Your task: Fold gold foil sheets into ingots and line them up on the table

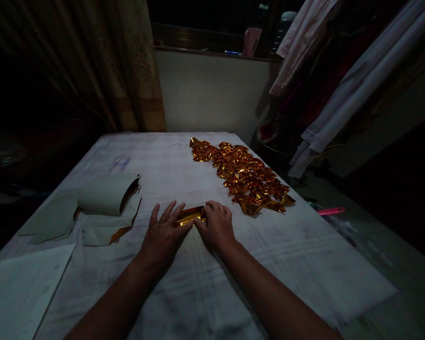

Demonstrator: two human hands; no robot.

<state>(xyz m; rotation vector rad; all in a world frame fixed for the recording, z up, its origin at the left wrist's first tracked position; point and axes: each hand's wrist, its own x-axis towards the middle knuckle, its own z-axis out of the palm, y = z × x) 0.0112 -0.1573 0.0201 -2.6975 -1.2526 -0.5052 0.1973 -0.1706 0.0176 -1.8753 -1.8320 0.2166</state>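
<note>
A small piece of gold foil paper [189,215] lies on the white cloth-covered table [184,293] between my hands. My left hand [165,233] rests flat beside it with fingers spread, fingertips touching its left end. My right hand [216,224] is curled over its right end, fingers pressed down on it. Beyond my right hand a long heap of several folded gold foil pieces [244,177] stretches toward the table's far edge.
A stack of grey-backed foil sheets [104,203], the top ones curled, lies at the left. A pale sheet [17,288] covers the near left corner. A curtain [127,66] hangs behind, clothes [326,85] at the right. A pink object [331,211] lies off the table's right edge.
</note>
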